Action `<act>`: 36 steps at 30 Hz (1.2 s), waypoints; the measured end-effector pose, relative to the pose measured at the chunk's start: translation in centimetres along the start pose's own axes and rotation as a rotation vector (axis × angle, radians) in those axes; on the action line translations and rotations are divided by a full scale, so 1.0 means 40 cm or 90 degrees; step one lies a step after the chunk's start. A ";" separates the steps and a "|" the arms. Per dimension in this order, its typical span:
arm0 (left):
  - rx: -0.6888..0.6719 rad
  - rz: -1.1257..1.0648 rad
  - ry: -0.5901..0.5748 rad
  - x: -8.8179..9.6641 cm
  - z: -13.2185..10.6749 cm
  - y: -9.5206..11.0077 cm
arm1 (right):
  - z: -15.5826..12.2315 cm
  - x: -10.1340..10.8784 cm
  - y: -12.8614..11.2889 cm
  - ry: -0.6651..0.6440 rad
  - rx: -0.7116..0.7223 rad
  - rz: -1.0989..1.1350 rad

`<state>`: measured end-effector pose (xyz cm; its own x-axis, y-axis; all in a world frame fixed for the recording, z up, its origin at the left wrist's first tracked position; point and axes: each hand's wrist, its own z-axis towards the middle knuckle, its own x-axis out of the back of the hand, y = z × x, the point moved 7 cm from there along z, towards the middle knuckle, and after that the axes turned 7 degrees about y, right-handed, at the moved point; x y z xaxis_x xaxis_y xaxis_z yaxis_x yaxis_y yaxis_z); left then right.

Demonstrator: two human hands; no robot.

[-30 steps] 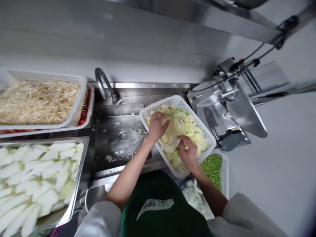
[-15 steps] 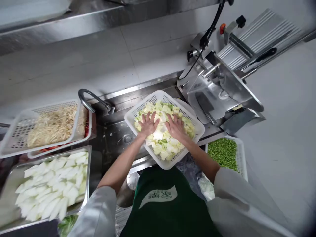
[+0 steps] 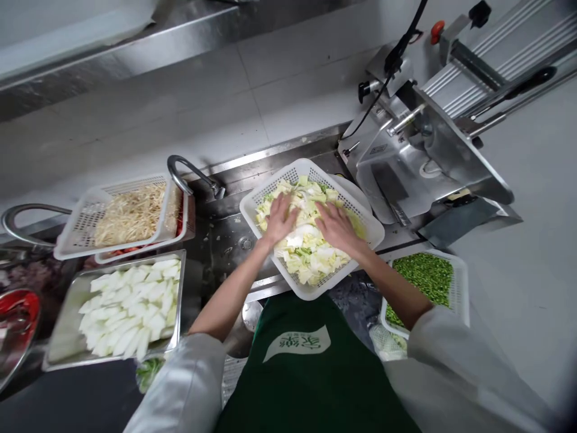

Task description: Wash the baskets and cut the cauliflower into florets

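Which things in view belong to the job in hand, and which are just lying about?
In the job:
- left hand and right hand, on the cabbage
- chopped cabbage
- white perforated basket

Apparently just about:
- bean sprouts
- metal tray
- slicer
- chopped greens

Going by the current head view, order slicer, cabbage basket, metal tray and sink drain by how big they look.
1. Slicer
2. Cabbage basket and metal tray: too alike to rank
3. Sink drain
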<state>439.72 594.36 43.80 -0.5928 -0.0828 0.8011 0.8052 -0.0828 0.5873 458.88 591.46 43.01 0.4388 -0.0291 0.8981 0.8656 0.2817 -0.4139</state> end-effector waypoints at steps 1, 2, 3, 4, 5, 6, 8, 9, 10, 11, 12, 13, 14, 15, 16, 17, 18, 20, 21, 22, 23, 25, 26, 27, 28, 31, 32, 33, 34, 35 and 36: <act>-0.009 0.005 -0.012 -0.023 -0.038 0.011 | -0.027 -0.005 -0.001 0.003 0.006 -0.021; -0.011 0.017 -0.021 -0.050 -0.077 0.019 | -0.056 -0.016 0.000 0.000 0.010 -0.041; -0.011 0.031 -0.023 -0.078 -0.116 0.026 | -0.083 -0.030 0.003 -0.006 0.012 -0.060; -0.012 0.043 -0.020 -0.106 -0.152 0.032 | -0.109 -0.043 0.008 -0.011 0.011 -0.078; -0.014 0.052 -0.020 -0.132 -0.184 0.039 | -0.132 -0.055 0.015 -0.012 0.008 -0.094; -0.017 0.058 -0.023 -0.157 -0.212 0.045 | -0.151 -0.066 0.024 -0.012 0.005 -0.108; -0.010 0.071 -0.040 -0.193 -0.247 0.056 | -0.174 -0.077 0.044 -0.018 -0.002 -0.127; 0.000 0.078 -0.047 -0.201 -0.255 0.061 | -0.178 -0.078 0.054 -0.026 -0.004 -0.131; 0.012 0.083 -0.055 -0.202 -0.257 0.064 | -0.177 -0.076 0.063 -0.040 -0.005 -0.130; 0.024 0.084 -0.066 -0.196 -0.257 0.067 | -0.173 -0.072 0.071 -0.062 0.000 -0.122; 0.030 0.081 -0.083 -0.185 -0.256 0.069 | -0.166 -0.063 0.077 -0.087 0.008 -0.111; 0.029 0.076 -0.104 -0.168 -0.256 0.071 | -0.156 -0.050 0.084 -0.111 0.015 -0.097; 0.018 0.071 -0.120 -0.147 -0.258 0.072 | -0.142 -0.033 0.091 -0.123 0.018 -0.086; 0.000 0.067 -0.122 -0.120 -0.261 0.071 | -0.125 -0.011 0.097 -0.118 0.016 -0.077; -0.023 0.062 -0.105 -0.089 -0.265 0.068 | -0.103 0.014 0.103 -0.093 0.010 -0.072; -0.044 0.055 -0.066 -0.057 -0.268 0.062 | -0.078 0.039 0.106 -0.052 0.005 -0.067; -0.057 0.046 -0.009 -0.027 -0.270 0.051 | -0.052 0.057 0.103 -0.004 0.008 -0.060; -0.051 0.028 0.108 0.010 -0.269 0.019 | 0.001 0.063 0.082 0.071 0.046 -0.041; -0.033 0.028 0.148 0.010 -0.264 0.003 | 0.025 0.048 0.066 0.085 0.073 -0.034; -0.012 0.036 0.172 -0.002 -0.258 -0.008 | 0.046 0.022 0.050 0.087 0.101 -0.031; 0.009 0.049 0.178 -0.022 -0.251 -0.012 | 0.062 -0.008 0.036 0.080 0.124 -0.032; 0.062 0.077 0.166 -0.070 -0.239 -0.003 | 0.076 -0.066 0.017 0.067 0.153 -0.036; 0.091 0.083 0.154 -0.092 -0.234 0.007 | 0.075 -0.085 0.013 0.067 0.165 -0.035; 0.133 0.080 0.146 -0.108 -0.231 0.016 | 0.070 -0.095 0.016 0.073 0.174 -0.028; 0.163 0.068 0.129 -0.123 -0.226 0.027 | 0.066 -0.096 0.024 0.085 0.188 -0.014; 0.127 0.039 0.100 -0.133 -0.204 0.067 | 0.071 -0.063 0.087 0.137 0.221 0.093; 0.096 0.040 0.120 -0.120 -0.201 0.079 | 0.074 -0.042 0.113 0.160 0.229 0.142; 0.062 0.043 0.156 -0.098 -0.203 0.088 | 0.075 -0.018 0.138 0.192 0.220 0.184; 0.029 0.045 0.202 -0.071 -0.210 0.096 | 0.072 0.007 0.159 0.220 0.203 0.218; 0.001 0.041 0.251 -0.040 -0.221 0.103 | 0.065 0.031 0.173 0.240 0.178 0.244; -0.023 0.028 0.292 -0.009 -0.233 0.107 | 0.054 0.053 0.179 0.253 0.146 0.265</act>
<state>443.22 584.79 44.93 -0.5116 -0.5172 0.6862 0.8333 -0.1039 0.5430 465.49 595.47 42.26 0.8231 -0.2145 0.5258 0.5478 0.5440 -0.6356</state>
